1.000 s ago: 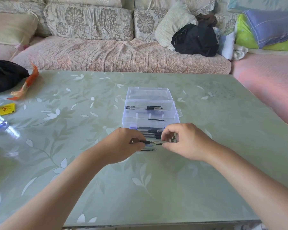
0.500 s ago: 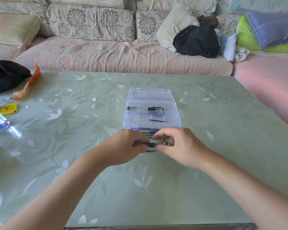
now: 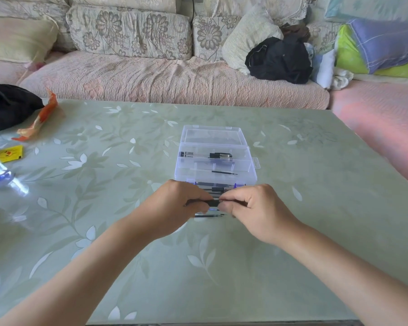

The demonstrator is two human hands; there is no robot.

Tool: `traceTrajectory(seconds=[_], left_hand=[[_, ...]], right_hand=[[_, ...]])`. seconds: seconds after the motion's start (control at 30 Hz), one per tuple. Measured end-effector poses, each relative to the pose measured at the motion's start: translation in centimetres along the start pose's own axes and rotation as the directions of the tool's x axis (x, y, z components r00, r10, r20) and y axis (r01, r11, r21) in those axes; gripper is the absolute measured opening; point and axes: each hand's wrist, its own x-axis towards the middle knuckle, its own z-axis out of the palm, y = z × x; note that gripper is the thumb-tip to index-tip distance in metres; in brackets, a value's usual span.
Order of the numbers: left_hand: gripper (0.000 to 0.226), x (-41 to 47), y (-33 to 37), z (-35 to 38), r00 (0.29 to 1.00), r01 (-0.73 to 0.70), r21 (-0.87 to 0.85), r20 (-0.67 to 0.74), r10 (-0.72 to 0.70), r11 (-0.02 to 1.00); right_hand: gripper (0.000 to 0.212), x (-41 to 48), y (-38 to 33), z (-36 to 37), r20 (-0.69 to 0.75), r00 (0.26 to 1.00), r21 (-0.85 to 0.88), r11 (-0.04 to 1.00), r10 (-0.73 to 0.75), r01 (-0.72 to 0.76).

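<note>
Since a second ago the two hands have drawn together, so the gap between them has closed and their fingertips nearly meet. The left hand (image 3: 174,208) and the right hand (image 3: 257,210) each pinch one end of the black pen (image 3: 213,203), fingers curled round it. Only a short dark stretch shows between them. The pen lies level just above the desk (image 3: 304,231), right in front of the clear plastic box (image 3: 216,169), which stands open with more pens (image 3: 219,156) inside. Thin refills (image 3: 210,215) lie on the desk under the hands, partly hidden.
</note>
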Motion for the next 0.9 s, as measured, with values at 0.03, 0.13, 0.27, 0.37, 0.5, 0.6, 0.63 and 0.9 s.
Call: traceTrajectory(seconds=[0.03,0.13,0.27,0.37,0.5,0.6,0.63,0.9], left_hand=[[0.014,0.1,0.0,0.0,0.999,-0.035,0.017,-0.007,0.035,0.999],[0.017,0.5,-0.1,0.0,0.996,-0.088,0.046,0.009,0.088,0.995],[0.019,1.2,-0.3,0.4,0.991,-0.135,0.164,0.014,0.135,0.977],[0.022,1.4,-1.1,0.4,0.985,-0.155,0.264,-0.032,0.169,0.952],[0.039,1.9,-2.5,-0.5,0.956,-0.136,0.340,-0.201,0.213,0.930],[0.045,2.3,-3.2,-1.1,0.926,-0.066,0.360,-0.327,0.191,0.931],[0.046,2.4,-3.4,-1.2,0.923,-0.052,0.358,-0.340,0.182,0.932],[0.056,2.4,-4.4,-0.2,0.992,-0.046,0.377,-0.089,0.086,0.925]], right_hand=[[0.019,0.0,-0.2,0.0,0.008,0.998,0.075,0.995,0.060,-0.060],[0.014,0.2,-0.2,-0.2,0.041,0.983,0.101,0.979,0.176,-0.180],[0.010,0.5,0.0,-0.3,0.053,0.995,-0.256,0.964,0.089,-0.073],[0.018,1.2,0.0,-0.1,0.049,0.997,-0.330,0.943,0.060,-0.040],[0.016,2.4,0.3,-0.3,-0.045,0.996,-0.380,0.921,0.075,-0.086],[0.015,3.7,1.0,-1.1,-0.165,0.978,-0.411,0.893,0.125,-0.184],[0.014,4.3,1.2,-1.4,-0.210,0.968,-0.422,0.880,0.138,-0.217],[0.019,12.1,3.2,-2.5,-0.219,0.960,-0.552,0.790,0.172,-0.267]])
